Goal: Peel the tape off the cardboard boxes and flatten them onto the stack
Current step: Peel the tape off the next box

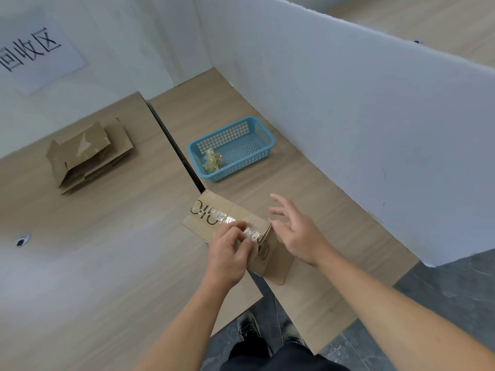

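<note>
A white partition (348,116) runs along the right and back of the work area, and a paper sign (34,49) with black characters is fixed to the back wall on the left. Two wood-grain tables stand side by side, the left table (93,236) and the right table (308,178), with a narrow dark gap (174,145) between them. Grey floor (442,290) shows at the lower right.

A stack of flattened boxes (88,156) lies on the left table near the back wall, well apart from the hands. A blue basket (246,163) with mesh walls sits on the right table just past the gap. In its near left corner is a crumpled wad of tape (211,159).

The cardboard box (230,207) sits at the near edge of the tables, lying across the gap, with black print on its top. One flap at its near right end hangs open. A strip of shiny clear tape (227,218) runs along the top seam toward the person.

The left hand (230,250) is on the box's near end, its fingers curled. Its thumb and forefinger pinch the crinkled tape at the edge. The right hand (297,231) holds nothing, with its fingers spread and relaxed just beside the box's right end. Whether its thumb touches the cardboard cannot be told.

A round cable hole (21,240) is set in the left table, and the person's dark shoes (247,328) show below the table edge.
</note>
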